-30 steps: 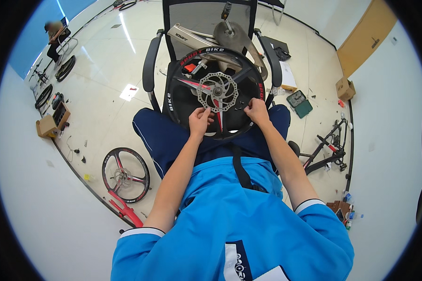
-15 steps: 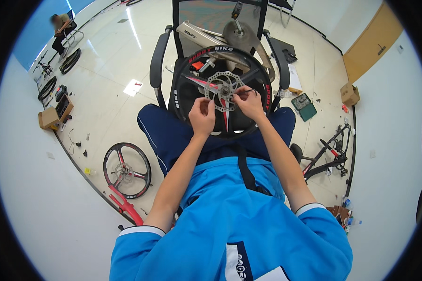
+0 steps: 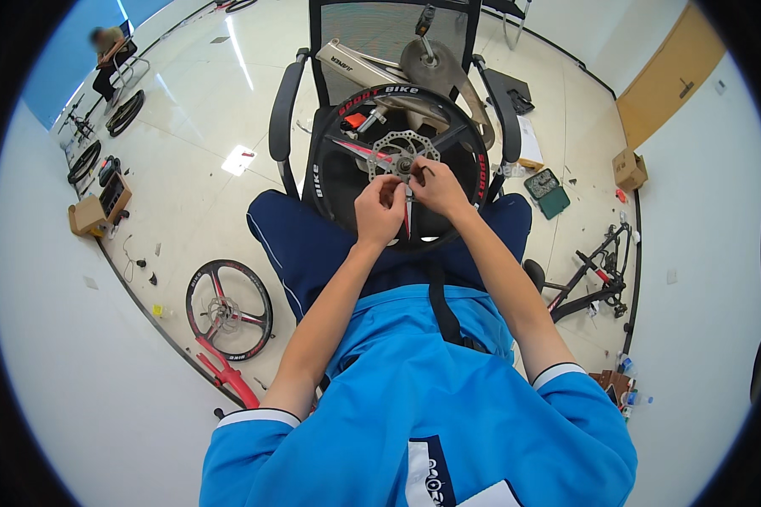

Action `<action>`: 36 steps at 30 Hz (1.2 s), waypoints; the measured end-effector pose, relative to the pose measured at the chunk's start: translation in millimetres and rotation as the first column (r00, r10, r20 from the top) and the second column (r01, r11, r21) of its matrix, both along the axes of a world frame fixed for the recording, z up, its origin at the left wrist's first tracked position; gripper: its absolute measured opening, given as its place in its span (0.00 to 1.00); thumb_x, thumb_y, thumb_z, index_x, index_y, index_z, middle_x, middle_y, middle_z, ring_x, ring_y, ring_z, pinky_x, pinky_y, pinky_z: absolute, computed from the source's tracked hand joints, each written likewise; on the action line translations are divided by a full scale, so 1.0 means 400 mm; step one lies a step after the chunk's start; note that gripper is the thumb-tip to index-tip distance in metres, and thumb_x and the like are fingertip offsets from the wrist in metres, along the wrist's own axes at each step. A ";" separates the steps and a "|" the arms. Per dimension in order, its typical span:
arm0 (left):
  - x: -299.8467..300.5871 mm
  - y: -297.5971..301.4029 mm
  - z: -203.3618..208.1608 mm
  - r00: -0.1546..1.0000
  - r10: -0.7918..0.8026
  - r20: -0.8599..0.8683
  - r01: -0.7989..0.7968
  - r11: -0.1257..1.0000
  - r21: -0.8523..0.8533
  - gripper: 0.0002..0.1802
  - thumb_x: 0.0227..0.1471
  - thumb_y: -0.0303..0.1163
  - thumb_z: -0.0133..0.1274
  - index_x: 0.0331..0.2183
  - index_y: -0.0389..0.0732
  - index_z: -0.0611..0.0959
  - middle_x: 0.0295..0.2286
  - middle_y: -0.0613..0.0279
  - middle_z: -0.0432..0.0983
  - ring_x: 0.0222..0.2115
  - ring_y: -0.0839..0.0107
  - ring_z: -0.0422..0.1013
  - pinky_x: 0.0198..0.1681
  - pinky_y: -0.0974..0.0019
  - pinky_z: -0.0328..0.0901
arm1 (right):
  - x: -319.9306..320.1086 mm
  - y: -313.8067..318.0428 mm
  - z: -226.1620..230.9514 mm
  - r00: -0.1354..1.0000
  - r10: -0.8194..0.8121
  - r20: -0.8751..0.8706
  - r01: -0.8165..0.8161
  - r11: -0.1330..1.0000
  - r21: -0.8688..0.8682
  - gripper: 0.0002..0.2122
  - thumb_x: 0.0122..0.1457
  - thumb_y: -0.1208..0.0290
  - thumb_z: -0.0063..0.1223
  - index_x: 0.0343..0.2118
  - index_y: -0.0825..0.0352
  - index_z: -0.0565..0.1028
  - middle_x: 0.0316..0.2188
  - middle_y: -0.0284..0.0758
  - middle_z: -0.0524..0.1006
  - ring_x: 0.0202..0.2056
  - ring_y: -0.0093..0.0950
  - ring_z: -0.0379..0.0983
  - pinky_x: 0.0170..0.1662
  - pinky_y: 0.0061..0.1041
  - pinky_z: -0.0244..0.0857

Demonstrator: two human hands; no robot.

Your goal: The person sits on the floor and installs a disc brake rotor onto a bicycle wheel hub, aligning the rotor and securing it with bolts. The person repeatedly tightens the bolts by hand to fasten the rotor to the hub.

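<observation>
A black bicycle wheel with red-marked spokes lies flat on the seat of an office chair in front of me. A silver brake disc sits at its hub. My left hand is over the disc's near edge, thumb and fingers pinched together; whatever is between them is hidden. Close beside it, my right hand is closed near the hub, and a thin dark tool shows at its fingers. The fingertips of both hands nearly meet over the disc.
Behind the wheel, silver bike parts lean on the chair back. Another wheel and a red fork are on the floor at left. At right are a green case and a bike frame. A person sits far left.
My right hand has moved a little left and toward me, closer to the left one. My left hand has shifted slightly right. The wheel stays in place.
</observation>
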State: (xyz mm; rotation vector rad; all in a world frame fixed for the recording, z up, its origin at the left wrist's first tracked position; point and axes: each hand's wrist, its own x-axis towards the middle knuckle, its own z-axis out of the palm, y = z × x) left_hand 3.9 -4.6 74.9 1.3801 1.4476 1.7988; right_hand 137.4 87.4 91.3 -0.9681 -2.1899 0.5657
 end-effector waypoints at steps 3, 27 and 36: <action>0.018 0.012 0.034 0.995 -0.025 -0.092 0.035 0.993 0.109 0.08 0.51 0.25 0.58 0.36 0.35 0.83 0.25 0.63 0.79 0.22 0.81 0.71 0.26 0.76 0.65 | 0.003 0.009 -0.020 0.996 0.022 0.082 -0.038 0.980 0.195 0.06 0.50 0.74 0.53 0.30 0.70 0.73 0.26 0.45 0.76 0.32 0.45 0.74 0.36 0.39 0.70; 0.007 0.102 -0.025 0.962 -0.188 0.195 0.174 0.981 0.088 0.09 0.49 0.24 0.63 0.34 0.31 0.83 0.29 0.64 0.80 0.28 0.79 0.76 0.33 0.76 0.69 | -0.005 0.004 -0.027 0.995 -0.069 0.078 0.049 0.971 0.233 0.07 0.49 0.71 0.56 0.25 0.70 0.75 0.25 0.46 0.76 0.30 0.46 0.74 0.33 0.40 0.69; 0.011 0.099 0.017 0.991 -0.039 -0.129 0.064 0.978 0.199 0.06 0.49 0.23 0.60 0.32 0.33 0.84 0.28 0.60 0.78 0.24 0.74 0.74 0.28 0.74 0.67 | -0.011 -0.041 -0.005 0.954 -0.066 -0.293 0.084 0.995 0.049 0.04 0.51 0.77 0.56 0.28 0.73 0.76 0.26 0.44 0.78 0.26 0.34 0.78 0.29 0.29 0.69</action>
